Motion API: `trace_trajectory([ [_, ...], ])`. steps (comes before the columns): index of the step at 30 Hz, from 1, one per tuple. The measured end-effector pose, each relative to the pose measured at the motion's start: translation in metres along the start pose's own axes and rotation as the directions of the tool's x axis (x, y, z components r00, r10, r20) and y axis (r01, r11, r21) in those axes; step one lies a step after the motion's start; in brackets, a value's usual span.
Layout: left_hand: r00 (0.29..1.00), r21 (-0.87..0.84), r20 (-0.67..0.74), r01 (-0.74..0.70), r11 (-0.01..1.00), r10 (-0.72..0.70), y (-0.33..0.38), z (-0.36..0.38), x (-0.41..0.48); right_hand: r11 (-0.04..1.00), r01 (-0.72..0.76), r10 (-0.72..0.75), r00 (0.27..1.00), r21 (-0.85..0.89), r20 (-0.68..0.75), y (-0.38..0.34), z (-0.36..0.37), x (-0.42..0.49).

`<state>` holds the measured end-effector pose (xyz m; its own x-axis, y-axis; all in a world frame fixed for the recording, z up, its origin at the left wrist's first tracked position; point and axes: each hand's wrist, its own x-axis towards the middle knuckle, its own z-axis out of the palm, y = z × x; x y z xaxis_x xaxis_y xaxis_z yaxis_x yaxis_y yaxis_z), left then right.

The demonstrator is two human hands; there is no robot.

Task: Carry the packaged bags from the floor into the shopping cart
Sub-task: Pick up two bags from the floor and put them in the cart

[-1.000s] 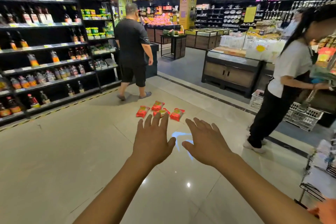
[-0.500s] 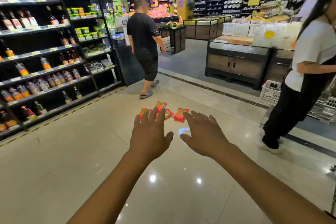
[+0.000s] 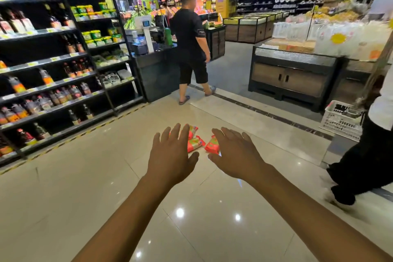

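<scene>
The step in hand looks like the approach to the pick-up, with nothing lifted yet. Both arms are stretched out ahead, and the left hand (image 3: 170, 155) and right hand (image 3: 236, 155) are spread wide, palms down, fingers straight, holding nothing. The red packaged bags (image 3: 196, 143) lie in a small cluster on the glossy tiled floor (image 3: 95, 187), partly hidden behind the fingertips, so their number cannot be told for sure. The hands appear to be above and short of them, not touching. No shopping cart shows in this view. The next move likely calls for stepping closer, bending low and closing the fingers round the soft packs. Bare floor lies all around the bags. The bottle shelves (image 3: 53, 66) run along the left, well apart. A person in black (image 3: 191, 44) stands beyond the bags, and another person in black trousers (image 3: 365, 168) is near on the right beside a white crate (image 3: 340, 119), so that side looks tighter.
</scene>
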<state>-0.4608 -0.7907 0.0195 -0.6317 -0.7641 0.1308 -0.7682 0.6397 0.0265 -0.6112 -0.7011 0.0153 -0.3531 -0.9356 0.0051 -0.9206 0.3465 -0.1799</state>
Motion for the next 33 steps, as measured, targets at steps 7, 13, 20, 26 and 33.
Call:
trace_trajectory([
  [7, 1.000, -0.007, 0.014, 0.001, 1.000, -0.001, -0.004, 0.026, 0.088, 0.999, 0.024, -0.025, 0.999, 0.025, 0.022, 0.028, 0.004, 0.086],
  [13, 1.000, -0.022, -0.007, -0.016, 1.000, 0.016, -0.026, 0.049, 0.178, 1.000, 0.023, -0.023, 0.999, 0.002, 0.032, 0.042, 0.006, 0.177],
  [20, 0.999, -0.057, -0.005, -0.033, 0.998, 0.033, -0.069, 0.077, 0.309, 1.000, -0.003, 0.003, 0.999, 0.000, 0.050, 0.043, 0.009, 0.308],
  [26, 0.998, -0.064, 0.036, -0.046, 0.997, 0.049, -0.097, 0.090, 0.398, 0.999, -0.016, 0.015, 0.999, 0.029, 0.048, 0.042, 0.012, 0.403],
  [33, 0.997, -0.073, 0.050, -0.061, 0.995, 0.065, -0.107, 0.108, 0.489, 0.998, -0.042, 0.038, 0.997, 0.050, 0.061, 0.070, 0.021, 0.488],
])
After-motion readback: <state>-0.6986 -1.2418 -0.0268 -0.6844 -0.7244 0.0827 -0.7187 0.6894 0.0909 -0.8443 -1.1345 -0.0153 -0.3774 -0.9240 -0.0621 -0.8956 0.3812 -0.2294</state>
